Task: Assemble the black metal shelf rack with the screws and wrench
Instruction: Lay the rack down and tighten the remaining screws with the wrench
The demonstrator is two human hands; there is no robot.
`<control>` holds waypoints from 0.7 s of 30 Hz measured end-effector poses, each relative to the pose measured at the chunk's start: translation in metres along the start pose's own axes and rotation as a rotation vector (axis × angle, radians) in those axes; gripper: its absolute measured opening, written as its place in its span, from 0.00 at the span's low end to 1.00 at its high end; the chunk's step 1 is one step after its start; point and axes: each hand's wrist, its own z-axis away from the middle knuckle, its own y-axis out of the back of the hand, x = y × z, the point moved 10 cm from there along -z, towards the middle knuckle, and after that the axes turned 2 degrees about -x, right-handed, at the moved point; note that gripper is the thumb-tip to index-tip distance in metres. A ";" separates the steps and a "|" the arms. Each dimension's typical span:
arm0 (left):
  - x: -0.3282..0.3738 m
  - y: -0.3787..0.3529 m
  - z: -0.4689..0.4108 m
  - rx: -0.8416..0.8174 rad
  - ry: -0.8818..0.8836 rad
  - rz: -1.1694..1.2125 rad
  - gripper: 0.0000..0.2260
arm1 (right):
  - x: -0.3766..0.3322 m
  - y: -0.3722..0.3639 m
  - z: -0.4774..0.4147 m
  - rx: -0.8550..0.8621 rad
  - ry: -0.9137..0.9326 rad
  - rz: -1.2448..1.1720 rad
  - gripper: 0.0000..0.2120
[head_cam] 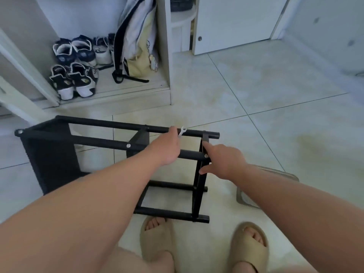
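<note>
The left grip (pixel 167 148) hides its own fingers behind the back of the hand, and with them most of the wrench (pixel 182 132); only its pale open-ended tip shows. Whether those fingers also touch the top bar of the rack (pixel 122 125) cannot be told. The left forearm covers parts of the rack's middle and lower bars. The right grip (pixel 224 160) shows only a forefinger and thumb. The right forearm covers part of a grey metal thing (pixel 275 172) on the floor, which cannot be identified. The top edge cuts off the backpack (pixel 136 36). The shoes (pixel 72 66) are blurred.
</note>
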 end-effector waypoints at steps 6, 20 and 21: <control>0.013 -0.049 0.087 0.036 0.057 0.033 0.03 | -0.010 -0.039 0.091 0.119 -0.060 0.059 0.44; -0.002 -0.112 0.162 -0.081 0.112 -0.060 0.02 | -0.034 -0.106 0.176 -0.093 -0.174 -0.161 0.51; -0.003 -0.116 0.167 -0.091 0.117 -0.069 0.02 | -0.035 -0.109 0.180 -0.129 -0.170 -0.219 0.54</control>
